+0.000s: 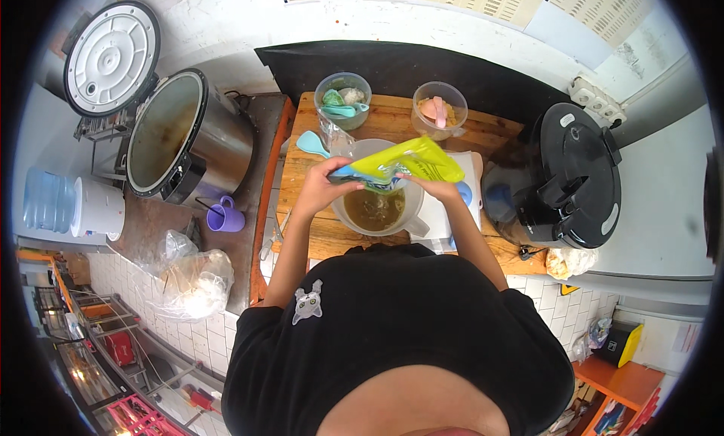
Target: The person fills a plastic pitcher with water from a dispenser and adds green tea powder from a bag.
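My left hand (326,181) and my right hand (431,186) both grip a yellow-green plastic packet (407,162), held tilted over a white pitcher (412,202). The pitcher holds brownish-green liquid (375,208) and stands on a wooden board (392,123). The packet's blue end points down toward the liquid by my left hand. A white scale (471,168) lies partly under my right forearm.
Two clear tubs (343,97) (440,108) with scoops stand at the board's far edge, and a light-blue spoon (311,143) lies beside them. A large open steel cooker (185,138) and purple cup (225,216) sit left. A black closed cooker (573,176) sits right.
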A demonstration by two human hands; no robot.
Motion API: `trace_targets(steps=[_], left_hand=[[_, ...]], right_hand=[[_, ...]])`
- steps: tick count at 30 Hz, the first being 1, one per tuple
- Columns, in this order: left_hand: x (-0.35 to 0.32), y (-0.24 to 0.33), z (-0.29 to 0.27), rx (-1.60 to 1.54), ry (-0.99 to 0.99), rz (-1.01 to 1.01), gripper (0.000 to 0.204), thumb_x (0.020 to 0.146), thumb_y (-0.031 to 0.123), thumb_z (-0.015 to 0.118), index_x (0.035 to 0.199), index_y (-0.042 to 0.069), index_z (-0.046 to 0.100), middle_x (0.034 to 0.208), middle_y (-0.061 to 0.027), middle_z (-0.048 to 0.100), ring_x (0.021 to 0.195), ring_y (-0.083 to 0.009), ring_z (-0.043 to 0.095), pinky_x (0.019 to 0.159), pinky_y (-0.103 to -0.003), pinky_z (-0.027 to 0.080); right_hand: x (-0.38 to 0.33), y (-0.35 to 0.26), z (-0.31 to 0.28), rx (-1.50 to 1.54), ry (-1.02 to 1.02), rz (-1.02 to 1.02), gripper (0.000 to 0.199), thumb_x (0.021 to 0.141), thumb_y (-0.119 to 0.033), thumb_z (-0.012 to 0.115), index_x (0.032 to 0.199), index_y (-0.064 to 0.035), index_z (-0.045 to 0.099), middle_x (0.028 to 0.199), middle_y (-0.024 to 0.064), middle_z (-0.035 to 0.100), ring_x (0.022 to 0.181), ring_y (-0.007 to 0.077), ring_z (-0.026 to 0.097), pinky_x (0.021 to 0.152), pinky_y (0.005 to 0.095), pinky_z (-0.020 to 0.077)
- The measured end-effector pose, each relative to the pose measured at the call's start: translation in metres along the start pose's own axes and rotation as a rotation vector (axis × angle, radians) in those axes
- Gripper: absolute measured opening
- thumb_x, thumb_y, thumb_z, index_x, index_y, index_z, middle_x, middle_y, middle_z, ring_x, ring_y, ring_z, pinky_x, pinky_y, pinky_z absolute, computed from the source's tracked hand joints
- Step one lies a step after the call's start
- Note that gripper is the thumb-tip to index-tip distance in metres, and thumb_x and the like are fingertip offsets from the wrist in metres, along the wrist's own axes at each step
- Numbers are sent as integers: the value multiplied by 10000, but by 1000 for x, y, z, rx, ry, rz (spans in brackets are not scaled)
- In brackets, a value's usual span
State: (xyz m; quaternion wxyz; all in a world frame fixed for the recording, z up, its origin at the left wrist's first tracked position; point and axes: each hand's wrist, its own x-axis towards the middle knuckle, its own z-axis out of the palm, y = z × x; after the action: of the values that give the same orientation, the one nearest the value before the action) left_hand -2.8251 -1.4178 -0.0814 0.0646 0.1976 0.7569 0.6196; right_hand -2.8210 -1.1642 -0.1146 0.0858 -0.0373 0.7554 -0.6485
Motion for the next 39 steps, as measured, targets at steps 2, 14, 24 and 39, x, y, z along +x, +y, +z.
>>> trace_targets(steps=[2, 14, 24, 39], left_hand=[[-1, 1, -1, 9, 2, -42, 332, 672, 41, 746, 967, 8, 598, 882, -23, 628, 814, -84, 569, 741, -229, 450], [0, 28, 8, 222, -84, -7, 364, 665, 99, 741, 990, 9, 603, 849, -92, 654, 773, -144, 623, 708, -267, 471], [-1, 9, 12, 538, -102, 200, 152, 738, 61, 649, 880, 22, 611, 703, -118, 616, 634, -224, 608, 583, -305, 456], [1, 23, 31, 514, -97, 211, 465, 624, -41, 645, 1064, 85, 567, 840, -135, 629, 801, -292, 615, 694, -356, 490]], right_hand=[[-4, -22, -5, -61, -34, -18, 449, 736, -181, 717, 1115, -24, 534, 1068, 74, 598, 964, 154, 546, 851, 284, 429], [-3, 6, 3, 289, 107, -29, 522, 631, -64, 786, 1077, 12, 525, 1026, 85, 587, 923, 167, 557, 811, 288, 469], [-12, -3, -13, 277, -19, -3, 575, 672, -88, 759, 1167, -3, 479, 1121, 81, 547, 1011, 171, 510, 861, 300, 427], [-9, 3, -10, 435, 25, -252, 660, 678, -8, 702, 1261, -48, 397, 995, 111, 609, 870, 159, 592, 772, 256, 481]])
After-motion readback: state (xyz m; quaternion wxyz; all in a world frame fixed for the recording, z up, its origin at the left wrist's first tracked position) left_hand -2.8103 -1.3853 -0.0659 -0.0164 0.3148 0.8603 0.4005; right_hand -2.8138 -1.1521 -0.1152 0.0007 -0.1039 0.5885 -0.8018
